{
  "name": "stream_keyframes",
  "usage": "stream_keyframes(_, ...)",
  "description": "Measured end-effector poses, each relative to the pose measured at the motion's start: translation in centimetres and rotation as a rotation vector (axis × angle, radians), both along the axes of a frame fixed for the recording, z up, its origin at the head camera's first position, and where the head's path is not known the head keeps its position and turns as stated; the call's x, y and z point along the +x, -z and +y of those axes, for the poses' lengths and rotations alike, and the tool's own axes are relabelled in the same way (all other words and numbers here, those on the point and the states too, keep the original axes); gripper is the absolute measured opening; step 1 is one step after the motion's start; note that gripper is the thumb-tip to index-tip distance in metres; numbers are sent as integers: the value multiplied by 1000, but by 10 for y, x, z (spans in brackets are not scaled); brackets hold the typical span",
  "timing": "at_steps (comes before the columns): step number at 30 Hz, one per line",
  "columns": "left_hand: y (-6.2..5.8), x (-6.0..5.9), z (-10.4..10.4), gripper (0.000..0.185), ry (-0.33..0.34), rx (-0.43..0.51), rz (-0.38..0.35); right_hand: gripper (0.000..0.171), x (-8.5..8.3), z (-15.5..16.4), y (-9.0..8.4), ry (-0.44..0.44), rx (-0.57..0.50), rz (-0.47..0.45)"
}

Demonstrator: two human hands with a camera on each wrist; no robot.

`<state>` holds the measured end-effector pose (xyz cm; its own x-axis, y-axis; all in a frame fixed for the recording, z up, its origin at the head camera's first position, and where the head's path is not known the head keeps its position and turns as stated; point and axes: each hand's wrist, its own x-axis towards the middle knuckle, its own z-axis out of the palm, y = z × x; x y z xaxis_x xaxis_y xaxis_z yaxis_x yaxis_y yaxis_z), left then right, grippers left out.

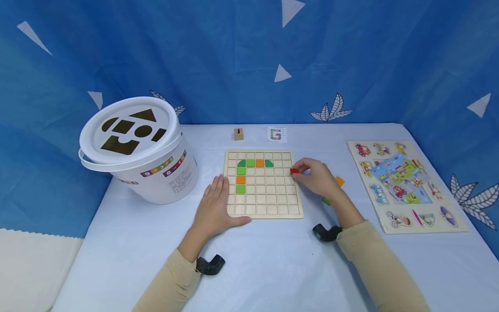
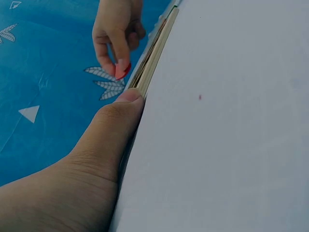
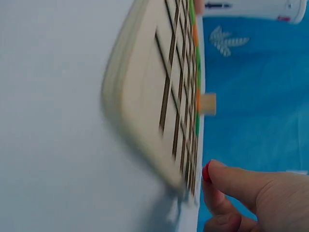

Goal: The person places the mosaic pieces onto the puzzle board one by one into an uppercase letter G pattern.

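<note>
A wooden grid board (image 1: 269,203) lies on the table with several green and orange tiles in its squares, among them a green tile (image 1: 241,188) and an orange tile (image 1: 259,163). My left hand (image 1: 214,210) rests along the board's left side, fingers straight, its thumb against the front edge. Over the board's right edge my right hand (image 1: 315,177) pinches a small red tile (image 1: 294,171) between thumb and fingertips. In the left wrist view the red tile (image 2: 121,71) shows a curved side. Beside the right wrist lie another orange tile (image 1: 340,180) and a green tile (image 1: 326,200), partly hidden.
A white bucket (image 1: 167,182) with shape holes in its lid stands at left. Behind the board are a wooden letter cube (image 1: 238,134) and a pattern card (image 1: 277,134) showing a G. A picture puzzle board (image 1: 397,208) lies at right. A blue curtain (image 1: 241,60) hangs behind.
</note>
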<state>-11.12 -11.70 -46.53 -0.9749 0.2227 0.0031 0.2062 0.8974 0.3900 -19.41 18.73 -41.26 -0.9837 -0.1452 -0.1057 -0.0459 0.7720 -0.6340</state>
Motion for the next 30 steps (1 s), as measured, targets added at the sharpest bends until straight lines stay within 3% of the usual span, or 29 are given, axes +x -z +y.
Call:
stream_keyframes(8, -1, 0, -1, 136, -5, -7, -13, 16, 19, -53, 0, -120, -158, -46)
stream_keyframes(16, -3, 0, 0, 135, 4, -17, -4, 13, 38, -97, 9, -233, -202, -40)
stream_keyframes(24, -4, 1, 0, 134, 13, -11, 8, 13, 45, -122, 14, -320, -107, 26)
stream_keyframes(30, -5, 1, 0, 134, 10, 0, 7, 13, 47, -126, 12, -322, -6, 83)
